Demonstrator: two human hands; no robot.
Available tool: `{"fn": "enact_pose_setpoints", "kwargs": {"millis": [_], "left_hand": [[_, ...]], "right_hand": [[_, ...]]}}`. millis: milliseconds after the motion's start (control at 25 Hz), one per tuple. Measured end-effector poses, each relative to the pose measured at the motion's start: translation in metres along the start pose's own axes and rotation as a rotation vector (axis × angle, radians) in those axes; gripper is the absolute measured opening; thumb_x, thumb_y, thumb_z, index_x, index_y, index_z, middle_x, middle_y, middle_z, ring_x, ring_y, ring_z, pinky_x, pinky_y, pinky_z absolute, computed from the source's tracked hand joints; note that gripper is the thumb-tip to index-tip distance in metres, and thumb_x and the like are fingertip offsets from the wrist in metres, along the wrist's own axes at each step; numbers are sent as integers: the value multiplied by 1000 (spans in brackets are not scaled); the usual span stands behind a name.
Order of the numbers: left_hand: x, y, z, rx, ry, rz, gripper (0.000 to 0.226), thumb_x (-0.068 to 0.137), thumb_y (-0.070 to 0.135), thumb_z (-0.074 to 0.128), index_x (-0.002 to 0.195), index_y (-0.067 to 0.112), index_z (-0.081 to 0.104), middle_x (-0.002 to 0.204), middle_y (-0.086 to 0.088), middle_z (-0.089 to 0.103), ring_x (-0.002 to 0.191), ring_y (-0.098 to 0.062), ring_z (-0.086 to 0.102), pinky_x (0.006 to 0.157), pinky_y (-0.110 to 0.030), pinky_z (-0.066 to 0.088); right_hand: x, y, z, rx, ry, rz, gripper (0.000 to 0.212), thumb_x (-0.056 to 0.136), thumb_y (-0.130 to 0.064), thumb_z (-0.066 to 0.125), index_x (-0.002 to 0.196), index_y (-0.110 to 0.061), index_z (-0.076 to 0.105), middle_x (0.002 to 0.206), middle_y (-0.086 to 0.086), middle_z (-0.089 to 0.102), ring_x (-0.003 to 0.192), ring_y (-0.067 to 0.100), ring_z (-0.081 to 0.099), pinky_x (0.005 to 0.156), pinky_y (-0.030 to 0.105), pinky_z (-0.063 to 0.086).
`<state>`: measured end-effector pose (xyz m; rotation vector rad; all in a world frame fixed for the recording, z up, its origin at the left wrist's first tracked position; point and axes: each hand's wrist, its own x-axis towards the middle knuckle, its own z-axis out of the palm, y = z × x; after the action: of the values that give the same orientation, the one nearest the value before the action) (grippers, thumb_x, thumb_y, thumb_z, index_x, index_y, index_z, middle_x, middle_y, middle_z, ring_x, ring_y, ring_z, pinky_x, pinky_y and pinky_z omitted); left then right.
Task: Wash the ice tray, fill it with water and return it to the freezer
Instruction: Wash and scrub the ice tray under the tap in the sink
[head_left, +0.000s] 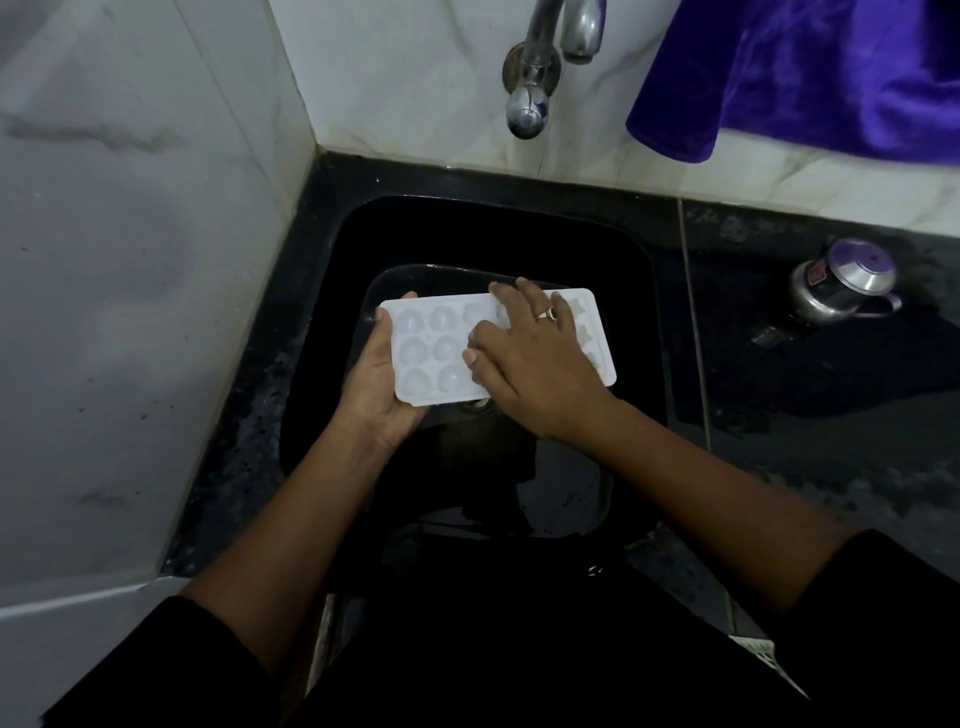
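Looking straight down into a black sink (519, 234) set in the corner of a dark, wet-looking bench (805, 395), with pale marbled wall tiles (130, 260) rising on the left and at the back.

Holding a white ice tray (441, 338) roughly level over the middle of the sink basin, its long side running left to right. Gripping the tray's left short end with the left hand (376, 387): palm against the end, fingers curling round the far edge, thumb hooking under the near edge. Laying the right hand (535, 364) flat across the top of the tray, fingers straight and spread, covering most of the right half and clasping nothing. Wearing a ring (546, 314) on one finger of that hand. Showing rows of rounded cells on the uncovered left half; cells facing up or down, impossible to tell.

Showing a chrome tap (550, 62) jutting from the back wall above the sink. Showing a purple cloth (805, 73) hanging at the upper right. Showing a small lidded steel pot (841, 283) standing on the bench to the right of the sink, well apart from the tray.

Reaching in from the bottom edge with two bare forearms, black sleeves (883, 597) ending near the elbows.
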<state>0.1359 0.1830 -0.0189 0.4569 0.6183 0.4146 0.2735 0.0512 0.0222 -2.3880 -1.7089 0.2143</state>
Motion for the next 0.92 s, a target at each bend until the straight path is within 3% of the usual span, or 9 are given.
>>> {"fn": "enact_pose_setpoints", "kwargs": {"millis": [120,280,400,520,600,720,840,920], "left_hand": [[0,5,0,8,34,25,49,109,56,33,134,26,64,140,-18,66,120,-37,68,90,-55,60],[-4,5,7,30,26,14,59,110,55,32,106,27,83,127,-16,73,110,-33,73,86,-53,63],[-4,7,7,34,68,24,51,110,55,32,125,26,72,138,-17,67,115,-35,71,86,-53,62],[-8,8,12,77,35,1,68,111,53,26,92,25,86,114,-11,79,99,-27,77,82,-48,65],[-11,5,18,93,15,-14,71,110,53,26,85,26,87,107,-9,80,95,-25,78,81,-46,64],[-6,6,9,35,36,-23,60,109,56,31,110,25,82,124,-15,75,109,-32,75,88,-52,62],[4,15,-9,-56,3,-54,67,107,62,42,154,15,47,153,-24,51,140,-44,52,113,-64,42],[7,19,-12,-96,-17,-57,70,107,59,44,155,8,44,155,-26,49,142,-45,50,116,-62,40]], "right_hand": [[-7,4,4,-29,-10,-89,46,108,-49,30,132,-26,61,164,17,31,155,42,17,124,65,11],[-1,6,-1,-1,-3,-28,43,108,-49,30,127,-28,63,165,16,29,156,41,15,123,66,12],[-3,3,4,-16,-22,-74,46,107,-50,30,130,-25,62,165,17,29,156,42,16,123,67,12],[-6,12,2,-38,-3,-66,46,108,-49,28,135,-30,61,166,16,28,156,42,15,124,65,9],[-2,5,2,-6,1,-8,43,109,-47,29,127,-27,62,166,16,29,156,41,15,124,64,10],[-4,2,4,-25,-22,-81,49,108,-50,27,137,-26,58,165,17,29,156,42,15,123,66,12],[-12,22,-2,-48,-29,-119,52,109,-52,25,156,-38,41,169,14,23,158,40,10,125,64,8],[-15,31,-5,-37,-27,-91,52,109,-52,25,157,-37,40,169,13,21,158,39,9,125,65,9]]}}
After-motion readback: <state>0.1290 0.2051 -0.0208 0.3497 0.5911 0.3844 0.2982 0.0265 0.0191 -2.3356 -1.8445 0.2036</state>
